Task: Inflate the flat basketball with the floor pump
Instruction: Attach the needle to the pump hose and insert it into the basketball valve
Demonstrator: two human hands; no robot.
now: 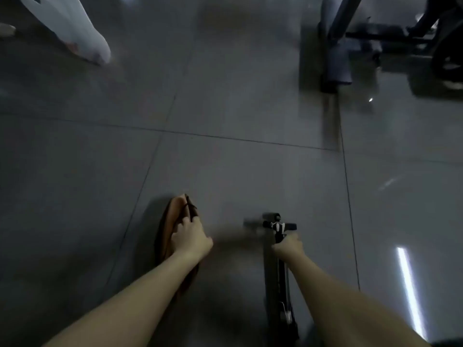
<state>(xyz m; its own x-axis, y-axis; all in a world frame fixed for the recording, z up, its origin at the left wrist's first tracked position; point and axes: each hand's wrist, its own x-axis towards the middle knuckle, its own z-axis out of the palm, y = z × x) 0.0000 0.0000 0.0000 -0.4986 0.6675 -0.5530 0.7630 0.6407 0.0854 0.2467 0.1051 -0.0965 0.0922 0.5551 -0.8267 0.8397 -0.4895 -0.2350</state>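
We have the flat basketball [172,216] at the near left of the tiled floor [225,96]. It is collapsed into a thin, folded brown shell standing on edge. Our left hand [191,237] has its fingers curled over the ball's upper fold and grips it. With no air in it the ball looks light, soft and floppy, so we judge it will sag and twist wherever it is not supported. A grip near the valve would keep that spot steady for the needle, though we cannot see the valve from here. To the right, apart from the ball, our right hand [288,246] is wrapped tightly round the shaft of the floor pump [280,284], just below its T-handle [278,225]. The handle points away from us and the barrel runs back toward the near edge. The pump looks rigid and heavier than the ball, and the shaft makes a sound carrying grip. For pumping, the crossbar is the place to hold. Blur keeps us from telling whether the pump rests on the floor or hangs just above it.
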